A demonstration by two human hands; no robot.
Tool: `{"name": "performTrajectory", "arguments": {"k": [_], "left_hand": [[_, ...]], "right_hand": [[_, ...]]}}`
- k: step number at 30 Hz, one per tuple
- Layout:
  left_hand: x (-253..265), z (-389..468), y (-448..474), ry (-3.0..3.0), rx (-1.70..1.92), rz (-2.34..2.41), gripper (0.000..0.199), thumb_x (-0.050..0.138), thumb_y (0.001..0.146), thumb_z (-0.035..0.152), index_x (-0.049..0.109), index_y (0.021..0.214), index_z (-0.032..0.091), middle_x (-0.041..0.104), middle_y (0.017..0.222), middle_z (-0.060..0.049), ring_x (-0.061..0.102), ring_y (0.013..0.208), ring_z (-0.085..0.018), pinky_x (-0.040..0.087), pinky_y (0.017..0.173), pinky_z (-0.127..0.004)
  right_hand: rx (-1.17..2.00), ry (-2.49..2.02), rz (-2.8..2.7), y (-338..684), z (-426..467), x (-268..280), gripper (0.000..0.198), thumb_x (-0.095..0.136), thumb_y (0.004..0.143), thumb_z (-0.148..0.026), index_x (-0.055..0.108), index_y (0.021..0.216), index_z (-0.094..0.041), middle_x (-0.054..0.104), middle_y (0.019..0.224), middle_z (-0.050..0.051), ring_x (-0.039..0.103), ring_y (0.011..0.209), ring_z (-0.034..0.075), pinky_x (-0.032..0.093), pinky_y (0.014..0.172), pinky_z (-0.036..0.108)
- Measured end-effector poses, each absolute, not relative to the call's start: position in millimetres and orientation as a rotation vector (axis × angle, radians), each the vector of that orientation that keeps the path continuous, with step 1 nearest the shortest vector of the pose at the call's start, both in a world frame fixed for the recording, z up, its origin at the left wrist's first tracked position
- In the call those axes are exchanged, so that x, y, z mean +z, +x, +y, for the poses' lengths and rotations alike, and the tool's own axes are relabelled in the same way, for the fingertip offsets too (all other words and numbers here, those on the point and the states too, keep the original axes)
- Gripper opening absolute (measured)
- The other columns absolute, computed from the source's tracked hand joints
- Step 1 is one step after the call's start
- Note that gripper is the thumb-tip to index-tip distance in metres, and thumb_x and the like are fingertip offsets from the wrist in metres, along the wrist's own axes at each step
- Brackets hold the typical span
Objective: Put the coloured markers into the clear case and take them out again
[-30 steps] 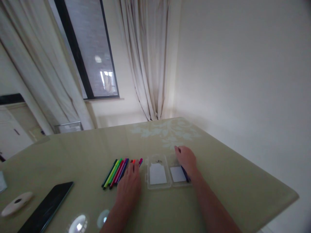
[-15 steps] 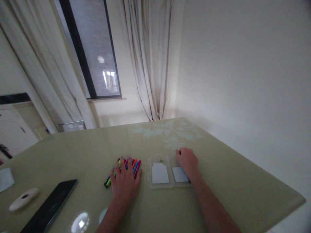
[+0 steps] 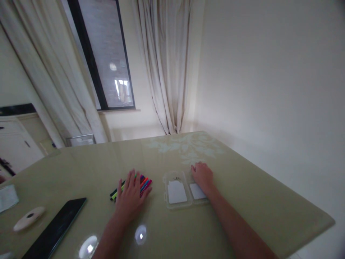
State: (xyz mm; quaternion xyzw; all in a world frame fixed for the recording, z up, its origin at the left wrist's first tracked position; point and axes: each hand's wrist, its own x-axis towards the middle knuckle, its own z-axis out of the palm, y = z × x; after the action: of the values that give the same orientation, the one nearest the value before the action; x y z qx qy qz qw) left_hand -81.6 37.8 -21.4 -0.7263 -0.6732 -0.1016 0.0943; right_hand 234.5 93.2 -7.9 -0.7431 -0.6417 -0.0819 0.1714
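My left hand [image 3: 132, 192] lies with its fingers stretched over a bunch of coloured marker pens [image 3: 145, 182], partly covering them. The pens lie side by side at a slant on the table. My right hand [image 3: 202, 175] is curled over the far part of the right half of an open clear plastic case [image 3: 179, 206]. What its fingers hold, if anything, is hidden. A white card or paper [image 3: 176, 191] lies in the left half of the case, with small dark marks above it. Another white piece [image 3: 196, 191] in the right half is partly covered by my right hand and wrist.
A dark tablet or large phone [image 3: 55, 228] lies at the left front of the green table [image 3: 172, 233]. Near it are a whitish oval object [image 3: 29, 218] and a pale folded sheet [image 3: 8, 198]. Lamp glare shows on the tabletop. A wall stands along the right side.
The marker pens and my left hand have shifted to the left, and the pens lie at a flatter slant. My right hand has moved slightly left over the case.
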Motion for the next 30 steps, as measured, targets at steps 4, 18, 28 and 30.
{"name": "performTrajectory", "arguments": {"k": [4,18,28,30], "left_hand": [[-22,21,-34,-2.672,-0.547,-1.41,0.07,0.042,0.1,0.061,0.029,0.161,0.028,0.029,0.168,-0.007,0.03,0.154,-0.025,0.025,0.125,-0.048],[-25,12,-16,-3.001,-0.483,-1.431,0.062,0.047,0.099,0.063,0.043,0.154,0.035,0.033,0.167,-0.002,0.033,0.152,-0.029,0.031,0.123,-0.053],[-29,14,-15,-2.919,-0.546,-1.308,0.076,0.047,0.098,0.064,0.026,0.161,0.028,0.03,0.167,-0.008,0.032,0.153,-0.029,0.033,0.122,-0.05],[-28,12,-12,-2.804,-0.655,-1.289,0.086,0.048,0.098,0.063,0.013,0.164,0.022,0.028,0.168,-0.013,0.03,0.153,-0.03,0.034,0.121,-0.048]], "right_hand": [[-0.287,-2.107,-1.859,233,95,-6,0.035,0.05,0.101,-0.035,0.077,0.092,-0.014,0.074,0.096,0.019,0.067,0.095,0.027,0.044,0.077,0.033],[0.232,-1.522,-1.773,253,96,3,0.04,0.052,0.094,-0.045,0.049,0.063,-0.021,0.05,0.061,-0.003,0.046,0.061,0.014,0.031,0.06,0.026],[0.338,-1.25,-1.133,248,71,40,0.053,0.051,0.095,-0.06,0.039,0.059,-0.023,0.033,0.056,-0.006,0.033,0.055,0.012,0.026,0.053,0.027],[0.403,-1.233,-1.184,219,64,34,0.052,0.052,0.095,-0.059,0.04,0.061,-0.023,0.035,0.058,-0.006,0.035,0.057,0.012,0.028,0.054,0.026]]}}
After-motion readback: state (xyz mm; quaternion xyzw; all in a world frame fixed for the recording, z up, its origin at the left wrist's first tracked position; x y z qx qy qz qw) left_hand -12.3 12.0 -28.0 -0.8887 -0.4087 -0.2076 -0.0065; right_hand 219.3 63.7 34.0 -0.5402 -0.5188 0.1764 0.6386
